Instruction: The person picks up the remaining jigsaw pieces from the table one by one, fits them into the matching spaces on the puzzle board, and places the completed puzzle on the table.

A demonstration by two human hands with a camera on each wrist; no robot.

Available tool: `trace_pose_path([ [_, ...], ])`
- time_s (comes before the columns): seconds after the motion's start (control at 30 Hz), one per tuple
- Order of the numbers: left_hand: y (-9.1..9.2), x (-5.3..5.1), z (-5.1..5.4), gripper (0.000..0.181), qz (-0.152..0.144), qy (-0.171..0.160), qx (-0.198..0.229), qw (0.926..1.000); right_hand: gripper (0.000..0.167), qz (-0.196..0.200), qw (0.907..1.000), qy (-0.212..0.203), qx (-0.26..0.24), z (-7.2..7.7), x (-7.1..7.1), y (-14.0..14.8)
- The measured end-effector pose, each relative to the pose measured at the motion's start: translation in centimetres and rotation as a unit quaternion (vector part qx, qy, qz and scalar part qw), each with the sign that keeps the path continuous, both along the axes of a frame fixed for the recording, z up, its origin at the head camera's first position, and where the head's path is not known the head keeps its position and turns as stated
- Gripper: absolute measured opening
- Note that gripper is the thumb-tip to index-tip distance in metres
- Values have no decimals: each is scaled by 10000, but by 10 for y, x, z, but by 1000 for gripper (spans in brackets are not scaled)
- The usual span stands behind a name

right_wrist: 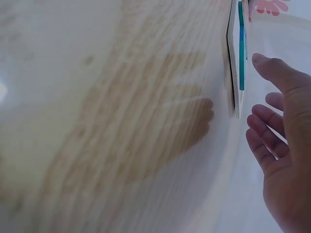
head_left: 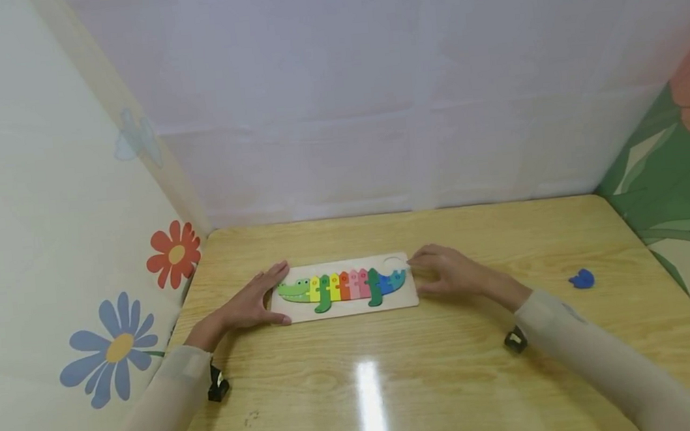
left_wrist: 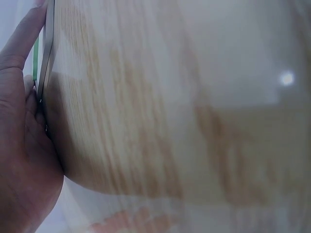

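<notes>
On the wooden table lies a crocodile puzzle board (head_left: 341, 309) with several coloured, interlocking pieces, from a green head at the left to blue tail pieces (head_left: 392, 281) at the right. A curved outline shows bare on the board above the tail. My left hand (head_left: 248, 301) rests against the board's left end, thumb at the near corner and fingers at the far one. In the left wrist view that thumb lies extended along the board's edge. Beside the right end is my right hand (head_left: 448, 271), its fingers loosely bent; in the right wrist view they stand apart from the board (right_wrist: 234, 73).
A small blue puzzle piece (head_left: 583, 279) lies on the table (head_left: 299, 397) to the right, beyond the right forearm. Black wrist devices (head_left: 217, 384) hang under both sleeves. A pale cloth wall (head_left: 326, 142) stands behind the table, with flower-printed walls at both sides.
</notes>
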State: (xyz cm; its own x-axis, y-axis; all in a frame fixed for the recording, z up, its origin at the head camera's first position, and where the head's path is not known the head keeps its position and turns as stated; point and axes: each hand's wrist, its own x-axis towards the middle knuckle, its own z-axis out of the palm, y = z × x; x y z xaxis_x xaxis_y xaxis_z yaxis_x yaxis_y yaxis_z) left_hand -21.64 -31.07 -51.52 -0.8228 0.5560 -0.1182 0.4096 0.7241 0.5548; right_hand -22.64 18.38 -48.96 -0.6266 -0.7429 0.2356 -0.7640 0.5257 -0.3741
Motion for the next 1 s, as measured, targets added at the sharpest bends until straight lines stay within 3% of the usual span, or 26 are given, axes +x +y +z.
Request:
trace_pose_path([
  [0.33, 0, 1, -3, 119, 4, 68, 36, 10000, 57, -173, 9979, 529, -338, -2, 7, 20],
  [1.0, 0, 1, 0, 117, 7, -10, 45, 10000, 58, -834, 9873, 1056, -849, 3, 29, 69],
])
